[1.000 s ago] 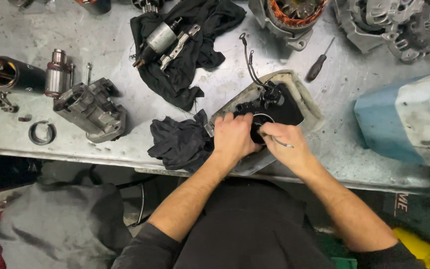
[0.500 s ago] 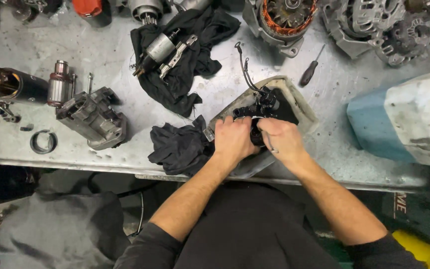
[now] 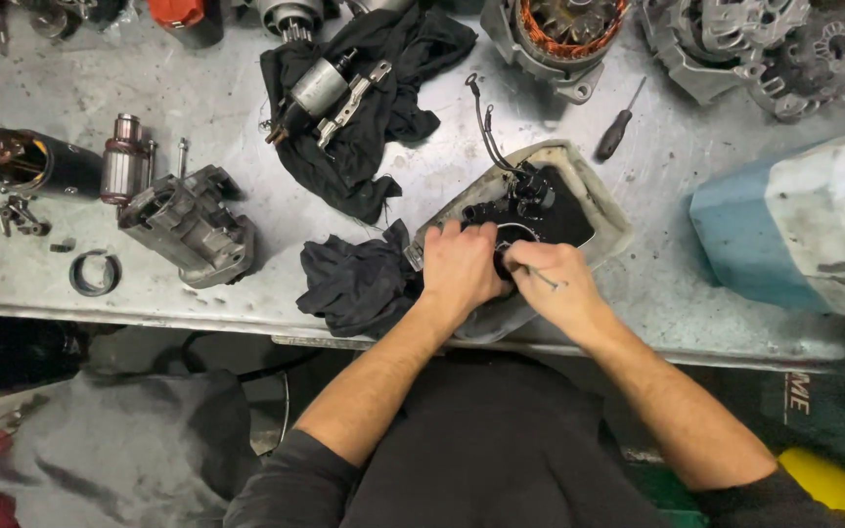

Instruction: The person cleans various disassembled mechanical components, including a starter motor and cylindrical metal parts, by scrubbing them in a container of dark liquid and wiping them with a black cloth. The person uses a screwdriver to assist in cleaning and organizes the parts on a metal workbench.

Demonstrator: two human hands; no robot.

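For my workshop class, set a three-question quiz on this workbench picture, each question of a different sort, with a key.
1. True or false: the left hand rests on the black part in the shallow tray.
2. Which lies nearest the left hand's outer side? A) the screwdriver B) the crumpled black rag C) the metal ring
3. Fill in: the right hand holds a thin metal ____.

Key
1. True: its fingers press the part's near edge.
2. B: the rag lies right beside that hand; the screwdriver lies beyond the tray, the ring far along the bench.
3. Tool: slim, rod-like; its tip is hidden.
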